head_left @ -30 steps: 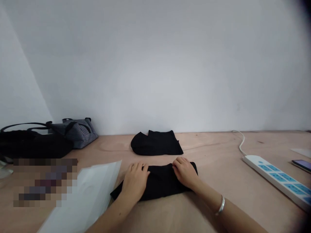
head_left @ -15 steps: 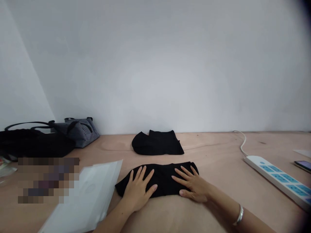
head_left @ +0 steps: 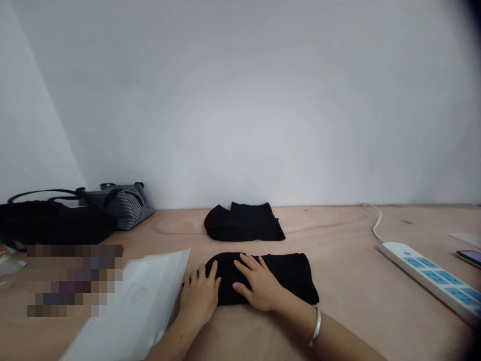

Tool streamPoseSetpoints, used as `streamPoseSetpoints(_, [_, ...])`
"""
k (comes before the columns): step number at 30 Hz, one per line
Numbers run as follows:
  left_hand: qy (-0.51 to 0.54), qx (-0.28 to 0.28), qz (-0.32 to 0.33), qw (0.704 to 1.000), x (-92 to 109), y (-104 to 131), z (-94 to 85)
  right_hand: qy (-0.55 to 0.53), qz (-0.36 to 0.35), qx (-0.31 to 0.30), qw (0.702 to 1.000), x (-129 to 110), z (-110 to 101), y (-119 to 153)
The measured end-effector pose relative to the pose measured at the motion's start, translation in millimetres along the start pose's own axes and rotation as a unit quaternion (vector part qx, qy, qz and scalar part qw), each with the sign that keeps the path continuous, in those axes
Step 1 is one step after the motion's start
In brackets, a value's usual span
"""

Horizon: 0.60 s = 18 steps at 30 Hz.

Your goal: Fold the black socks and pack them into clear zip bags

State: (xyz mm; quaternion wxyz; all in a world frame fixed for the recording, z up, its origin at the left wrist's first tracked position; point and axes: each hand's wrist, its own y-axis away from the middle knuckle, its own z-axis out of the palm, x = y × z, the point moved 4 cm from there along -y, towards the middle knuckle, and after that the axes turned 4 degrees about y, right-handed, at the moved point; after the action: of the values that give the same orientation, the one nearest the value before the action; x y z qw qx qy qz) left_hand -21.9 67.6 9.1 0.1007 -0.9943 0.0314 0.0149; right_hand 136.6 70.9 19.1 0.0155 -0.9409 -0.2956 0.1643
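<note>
A black cloth piece lies flat on the wooden table just in front of me. My left hand rests over its left end, with the fingers apart and that end partly covered. On the middle-left of the cloth lies my right hand, palm down and fingers spread, a silver bracelet on its wrist. Beyond both hands, nearer the wall, is a second black cloth piece, which neither hand touches.
Clear plastic sleeves lie left of my left forearm. Farther left are a black bag and a striped bag. At right are a white power strip with its cord and a phone.
My right hand has moved left along the near cloth, uncovering its right end. My left hand has shifted slightly left, its fingers closer together. The cloth's right end reaches farther right.
</note>
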Motion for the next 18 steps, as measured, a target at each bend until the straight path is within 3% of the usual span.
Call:
streamPoseSetpoints(4, [0.013, 0.005, 0.011, 1.0, 2, -1, -1.3, 0.008, 0.019, -0.071, 0.997, 7, 15, -6])
streamPoseSetpoints(9, [0.058, 0.014, -0.007, 0.998, -2, 0, -6.8, 0.007, 0.026, -0.101, 0.995, 27, 8, 3])
streamPoseSetpoints(11, [0.134, 0.015, -0.036, 0.99, -7, 0, -6.7, 0.006, 0.028, -0.108, 0.994, 34, 4, 8])
streamPoseSetpoints(15, [0.386, 0.02, -0.094, 0.918, -17, -1, -2.4, 0.007, 0.039, -0.098, 0.994, 45, 1, 12])
streamPoseSetpoints(18, [0.459, 0.055, -0.111, 0.88, -17, -5, -2.5, 0.015, 0.044, -0.085, 0.995, 42, 2, 11])
